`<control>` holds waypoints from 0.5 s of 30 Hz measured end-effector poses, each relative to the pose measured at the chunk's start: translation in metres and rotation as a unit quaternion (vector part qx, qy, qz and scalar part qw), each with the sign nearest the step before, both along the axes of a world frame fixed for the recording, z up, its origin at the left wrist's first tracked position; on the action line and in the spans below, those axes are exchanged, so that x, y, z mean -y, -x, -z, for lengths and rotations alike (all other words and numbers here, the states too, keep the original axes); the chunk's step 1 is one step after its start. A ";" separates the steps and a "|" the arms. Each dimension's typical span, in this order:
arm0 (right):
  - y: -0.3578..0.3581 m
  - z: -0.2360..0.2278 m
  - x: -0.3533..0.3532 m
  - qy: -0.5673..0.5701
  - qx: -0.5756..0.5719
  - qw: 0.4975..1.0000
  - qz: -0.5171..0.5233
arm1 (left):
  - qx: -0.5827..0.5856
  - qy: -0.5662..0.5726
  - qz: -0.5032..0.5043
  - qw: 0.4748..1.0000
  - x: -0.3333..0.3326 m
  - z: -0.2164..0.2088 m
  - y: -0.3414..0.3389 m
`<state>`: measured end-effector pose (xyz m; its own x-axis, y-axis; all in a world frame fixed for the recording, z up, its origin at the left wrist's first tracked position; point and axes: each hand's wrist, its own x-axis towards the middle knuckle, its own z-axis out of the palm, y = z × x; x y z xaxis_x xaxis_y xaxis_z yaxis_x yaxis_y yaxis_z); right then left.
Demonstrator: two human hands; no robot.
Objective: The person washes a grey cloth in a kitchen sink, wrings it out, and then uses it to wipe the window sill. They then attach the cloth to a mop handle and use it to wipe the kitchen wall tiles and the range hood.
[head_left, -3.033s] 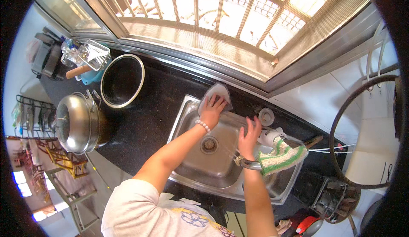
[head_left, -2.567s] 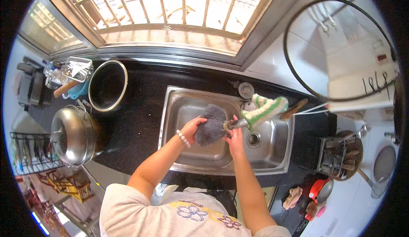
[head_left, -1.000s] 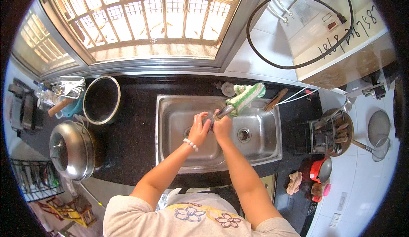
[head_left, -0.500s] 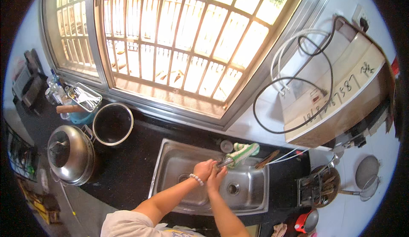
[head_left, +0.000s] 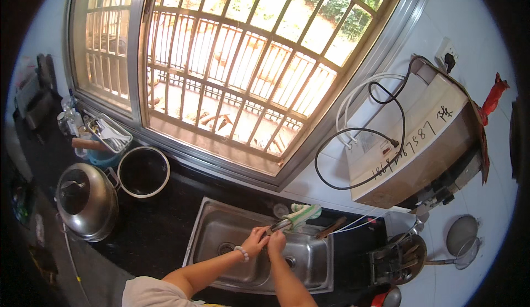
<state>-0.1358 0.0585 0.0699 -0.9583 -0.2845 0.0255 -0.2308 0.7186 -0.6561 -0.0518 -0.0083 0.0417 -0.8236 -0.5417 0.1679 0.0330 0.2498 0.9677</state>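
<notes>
Both hands are over the middle of a steel double-bowl sink (head_left: 201, 218), close together at the end of a metal faucet (head_left: 281, 226). My left hand (head_left: 255, 242), with a pale beaded bracelet (head_left: 242, 253) at its wrist, has its fingers curled by the spout. Beside it, my right hand (head_left: 277, 243) is closed like a fist, knuckles up. Whatever lies between the fingers is hidden. A green-and-white striped cloth (head_left: 303, 214) drapes over the faucet's back part.
To the left stand a lidded steel pot (head_left: 91, 205), a round dark pan (head_left: 144, 172) and a utensil basket (head_left: 110, 133). A white water heater (head_left: 397, 147) with looping cables hangs at the right. Below it are a utensil rack (head_left: 397, 260) and strainers (head_left: 462, 235). A barred window (head_left: 232, 75) lies ahead.
The whole view has shifted, so the sink sits lower and further left. My hands, earlier pressed together, are now slightly apart, and the right one is more tightly curled.
</notes>
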 end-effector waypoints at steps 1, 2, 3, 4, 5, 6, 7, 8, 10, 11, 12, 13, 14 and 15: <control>0.001 0.003 -0.002 0.051 0.026 0.998 0.007 | -0.015 -0.002 0.033 0.999 -0.001 -0.010 -0.006; 0.003 0.006 -0.005 0.102 0.052 0.993 0.014 | -0.024 0.001 0.028 0.999 -0.003 -0.022 -0.010; 0.002 0.010 -0.005 0.155 0.080 0.985 0.018 | -0.008 0.010 0.035 0.999 0.002 -0.029 -0.011; 0.007 0.019 -0.008 0.195 0.099 0.976 0.011 | 0.008 0.016 0.045 0.999 0.006 -0.034 -0.011; 0.005 0.022 -0.009 0.192 0.066 0.979 -0.020 | 0.028 0.022 0.050 0.998 0.009 -0.034 -0.013; 0.003 0.026 -0.010 0.190 0.031 0.980 -0.051 | 0.030 0.054 0.020 0.998 0.012 -0.029 -0.007; -0.001 0.027 -0.012 0.187 -0.003 0.979 -0.081 | 0.021 0.078 -0.010 0.997 0.016 -0.025 -0.002; -0.007 0.015 -0.010 0.153 -0.022 0.983 -0.101 | 0.052 0.076 -0.020 0.996 0.020 -0.030 0.001; -0.028 -0.013 -0.004 0.229 0.063 0.966 -0.100 | 0.105 0.086 -0.047 0.990 0.025 -0.037 0.004; -0.034 -0.023 -0.007 0.268 0.101 0.954 -0.094 | 0.125 0.100 -0.059 0.985 0.024 -0.039 0.008; -0.025 -0.009 -0.010 0.252 0.087 0.958 -0.108 | 0.144 0.114 -0.071 0.981 0.023 -0.041 0.012; -0.026 -0.014 -0.014 0.241 0.079 0.959 -0.127 | 0.170 0.114 -0.071 0.976 0.023 -0.042 0.016; -0.025 -0.020 -0.017 0.230 0.071 0.960 -0.145 | 0.196 0.114 -0.072 0.971 0.023 -0.043 0.019; -0.025 -0.023 -0.021 0.219 0.063 0.960 -0.163 | 0.222 0.114 -0.073 0.966 0.021 -0.043 0.021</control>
<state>-0.1105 0.0791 0.0929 -0.8235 -0.5583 0.1010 -0.2958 0.2706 -0.9161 -0.0731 -0.0296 0.0852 -0.7593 -0.6482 -0.0565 -0.4248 0.4281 0.7977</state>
